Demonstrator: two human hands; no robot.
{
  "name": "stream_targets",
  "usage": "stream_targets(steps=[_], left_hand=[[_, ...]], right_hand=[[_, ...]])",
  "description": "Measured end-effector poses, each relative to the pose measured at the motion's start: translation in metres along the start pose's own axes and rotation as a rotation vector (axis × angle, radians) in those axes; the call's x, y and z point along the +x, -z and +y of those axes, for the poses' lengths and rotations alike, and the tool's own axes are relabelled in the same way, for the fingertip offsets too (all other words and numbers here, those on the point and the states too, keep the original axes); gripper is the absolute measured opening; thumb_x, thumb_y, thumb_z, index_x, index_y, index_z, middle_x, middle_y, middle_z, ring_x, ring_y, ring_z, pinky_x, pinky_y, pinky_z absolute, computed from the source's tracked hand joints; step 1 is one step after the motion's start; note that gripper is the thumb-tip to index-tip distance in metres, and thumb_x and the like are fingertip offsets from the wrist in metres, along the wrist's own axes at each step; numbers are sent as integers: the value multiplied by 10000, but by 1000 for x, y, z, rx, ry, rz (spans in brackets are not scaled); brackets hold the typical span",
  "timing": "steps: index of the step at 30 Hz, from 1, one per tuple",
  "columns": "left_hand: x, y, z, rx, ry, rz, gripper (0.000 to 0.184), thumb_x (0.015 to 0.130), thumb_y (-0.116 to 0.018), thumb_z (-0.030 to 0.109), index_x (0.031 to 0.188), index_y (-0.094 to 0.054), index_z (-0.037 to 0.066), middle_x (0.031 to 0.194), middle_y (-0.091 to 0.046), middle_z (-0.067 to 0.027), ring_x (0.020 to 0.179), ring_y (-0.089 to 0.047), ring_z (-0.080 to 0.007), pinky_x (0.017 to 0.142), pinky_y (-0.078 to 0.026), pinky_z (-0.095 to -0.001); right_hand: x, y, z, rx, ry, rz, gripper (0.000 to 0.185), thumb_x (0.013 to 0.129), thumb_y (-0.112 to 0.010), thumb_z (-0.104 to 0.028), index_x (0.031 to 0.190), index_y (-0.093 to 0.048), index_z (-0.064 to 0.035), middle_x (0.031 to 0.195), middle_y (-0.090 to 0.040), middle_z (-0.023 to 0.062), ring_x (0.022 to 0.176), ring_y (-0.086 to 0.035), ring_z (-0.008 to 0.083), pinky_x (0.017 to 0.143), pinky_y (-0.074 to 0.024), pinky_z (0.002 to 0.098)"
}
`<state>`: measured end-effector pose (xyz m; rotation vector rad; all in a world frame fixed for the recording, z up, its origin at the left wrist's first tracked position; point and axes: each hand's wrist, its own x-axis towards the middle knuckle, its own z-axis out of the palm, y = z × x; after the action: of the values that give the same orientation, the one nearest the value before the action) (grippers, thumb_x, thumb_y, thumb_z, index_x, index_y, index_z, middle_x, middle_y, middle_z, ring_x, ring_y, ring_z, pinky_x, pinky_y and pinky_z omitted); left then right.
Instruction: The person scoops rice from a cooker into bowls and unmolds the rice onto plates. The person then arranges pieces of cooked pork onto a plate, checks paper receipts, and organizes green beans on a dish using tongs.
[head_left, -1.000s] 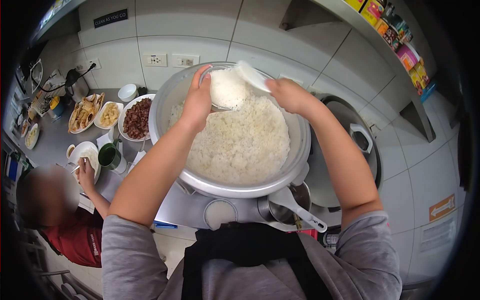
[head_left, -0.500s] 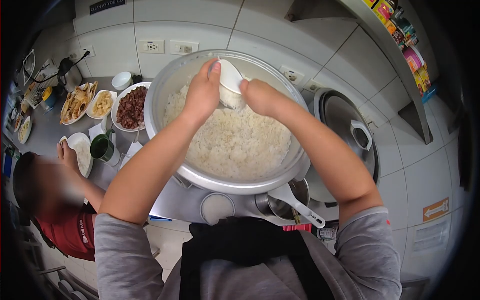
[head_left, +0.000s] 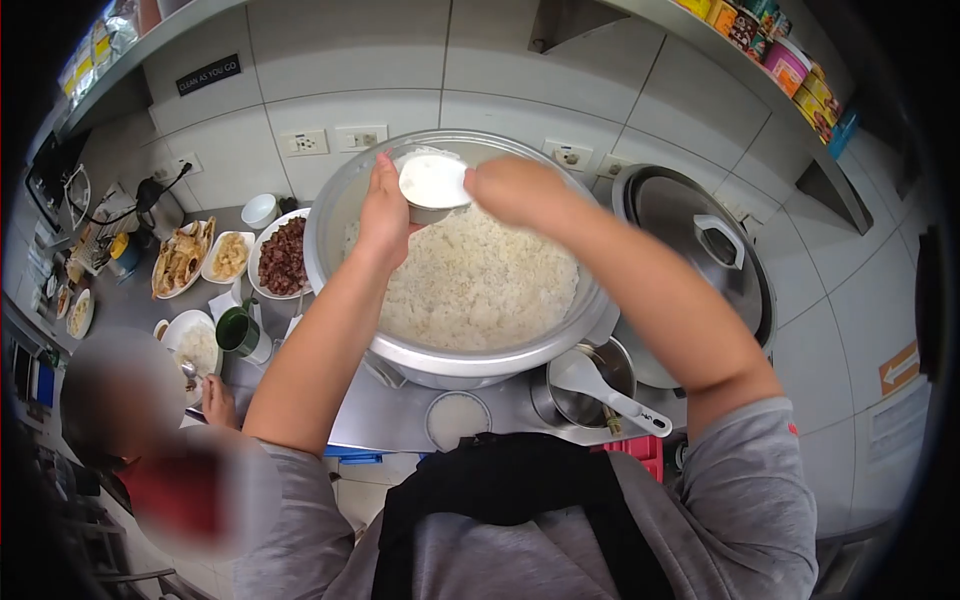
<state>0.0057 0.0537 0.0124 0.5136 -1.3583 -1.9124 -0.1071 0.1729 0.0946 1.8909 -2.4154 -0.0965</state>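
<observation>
A large metal pot (head_left: 470, 345) of cooked white rice (head_left: 480, 280) stands on the counter in front of me. Over its far left part, my left hand (head_left: 385, 215) is wrapped round a small metal bowl (head_left: 432, 214), mostly hidden by the fingers and what lies over it. My right hand (head_left: 520, 190), slightly blurred, grips a white rice paddle (head_left: 435, 182). The paddle's broad head lies across the top of the bowl, so the bowl's contents are hidden.
Plates of dark chopped meat (head_left: 282, 258) and other food stand left, near a green cup (head_left: 238, 330). A person (head_left: 130, 400) there has a hand by a rice plate (head_left: 195, 345). A second paddle (head_left: 610, 393) rests on a small pot; a large lid (head_left: 690, 250) stands right.
The paddle has turned from steep to nearly level over the bowl. My view has shifted. The person's hand at left has moved lower, beside the rice plate.
</observation>
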Motion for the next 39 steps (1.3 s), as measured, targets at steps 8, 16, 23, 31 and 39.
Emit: stream_targets(steps=[8,16,23,31,39], left_hand=[[-15,0,-7,173,-182,139,507,1036,-275,393,1423,-328,70,1332,-476,-161,1173,-524,-250,918,-473,-360],[-32,-4,-5,385,-269,47,433,1032,-341,348,1396,-393,120,1331,-469,-170,1254,-428,-265,1037,-346,-376],[-25,10,-4,417,-488,63,451,1038,-321,344,1414,-333,97,1364,-433,-156,1240,-448,-261,1019,-372,-347],[-29,-4,1,648,-585,356,490,1029,-334,287,1447,-236,52,1373,-298,-252,1265,-363,-369,1063,-297,-394],[-27,0,-3,657,-553,263,481,1028,-341,311,1434,-282,61,1299,-369,-237,1163,-467,-358,1019,-353,-424]], right_hand=[[-4,-33,-6,151,-179,254,419,979,-356,-271,886,-665,-4,845,-679,172,756,-667,317,692,-528,415],[-12,-56,1,1015,-340,-141,435,969,-280,-360,989,-516,5,646,-452,48,509,-405,168,487,-404,383],[0,-50,23,1406,-212,-475,285,947,-297,-304,766,-426,-126,573,-367,-19,420,-285,104,397,-292,306],[-1,-69,-18,1814,-397,-378,303,947,-284,-342,737,-380,-147,529,-287,-33,404,-207,94,395,-237,294],[7,-66,-15,1344,-336,-263,400,981,-274,-374,875,-494,-56,535,-437,74,455,-436,211,448,-394,418]])
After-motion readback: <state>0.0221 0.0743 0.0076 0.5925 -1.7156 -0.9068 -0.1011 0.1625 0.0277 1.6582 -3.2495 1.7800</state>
